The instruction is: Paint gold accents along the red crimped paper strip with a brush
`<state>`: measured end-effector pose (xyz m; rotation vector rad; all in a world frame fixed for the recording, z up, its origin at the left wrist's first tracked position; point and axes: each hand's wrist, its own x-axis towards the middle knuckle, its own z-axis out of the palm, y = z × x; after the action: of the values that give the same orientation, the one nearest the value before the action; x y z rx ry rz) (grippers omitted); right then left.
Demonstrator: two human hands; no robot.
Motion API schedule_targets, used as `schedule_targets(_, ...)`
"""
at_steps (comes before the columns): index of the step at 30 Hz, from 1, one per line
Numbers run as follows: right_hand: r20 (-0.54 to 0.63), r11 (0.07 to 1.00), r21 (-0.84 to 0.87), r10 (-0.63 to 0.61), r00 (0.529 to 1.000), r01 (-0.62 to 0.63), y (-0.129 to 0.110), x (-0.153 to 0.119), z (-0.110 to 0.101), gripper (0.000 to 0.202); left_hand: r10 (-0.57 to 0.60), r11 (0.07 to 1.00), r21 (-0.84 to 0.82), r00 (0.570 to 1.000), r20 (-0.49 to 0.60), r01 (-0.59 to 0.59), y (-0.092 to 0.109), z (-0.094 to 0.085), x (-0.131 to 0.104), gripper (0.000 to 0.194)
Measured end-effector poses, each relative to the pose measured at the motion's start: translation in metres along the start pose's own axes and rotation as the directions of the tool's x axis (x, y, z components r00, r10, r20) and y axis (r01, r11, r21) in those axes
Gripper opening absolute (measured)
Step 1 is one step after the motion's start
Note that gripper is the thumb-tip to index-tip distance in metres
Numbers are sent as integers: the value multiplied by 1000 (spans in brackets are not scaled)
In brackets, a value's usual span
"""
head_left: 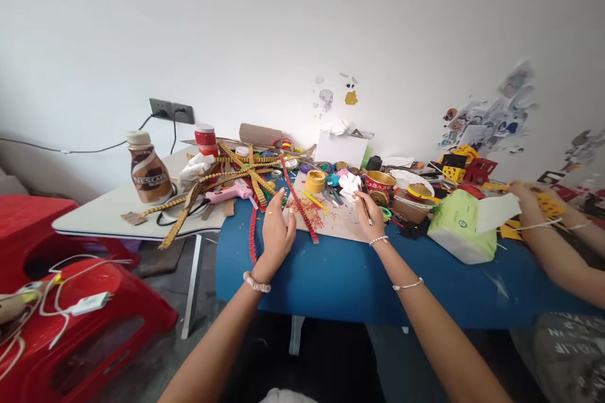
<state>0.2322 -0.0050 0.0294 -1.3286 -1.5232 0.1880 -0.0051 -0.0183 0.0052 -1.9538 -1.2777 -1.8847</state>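
A left hand [276,233] lay spread beside one red corrugated strip [299,199]; the right hand [371,214] pinched one pencil [365,208] over a cardboard sheet [338,221]; two red stools [89,321] stood nearby.

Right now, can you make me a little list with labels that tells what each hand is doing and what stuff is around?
left hand: open, resting on the cardboard sheet beside the red paper strip
right hand: holding a thin brush
near the hands: yellow tape roll, red bowl, pink glue gun
table: blue
far left: coffee bottle
far right: another person's hands by a tissue pack
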Motion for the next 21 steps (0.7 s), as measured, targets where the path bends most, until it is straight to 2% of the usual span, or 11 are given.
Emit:
schedule_targets(4, -23, 986, -153, -68, 997, 64, -5, 3, 12, 29, 91, 994, 68, 995, -33, -89, 0, 1, 1, 37)
schedule_targets(8, -30, 948, -307, -100, 994, 86, -3, 6, 25, 30, 158, 979, 127, 987, 9, -158, 0, 4, -2, 37)
schedule_targets(16, -42, 828, -559, -65, 997, 31, 0, 5, 26, 30, 161, 968, 174, 977, 137, -183, 1, 8, -5, 38)
schedule_targets(21, -118, 753, -657, -58, 991, -34, -4, 4, 29, 31, 175, 962, 189, 975, 136, -199, -2, 13, -5, 39)
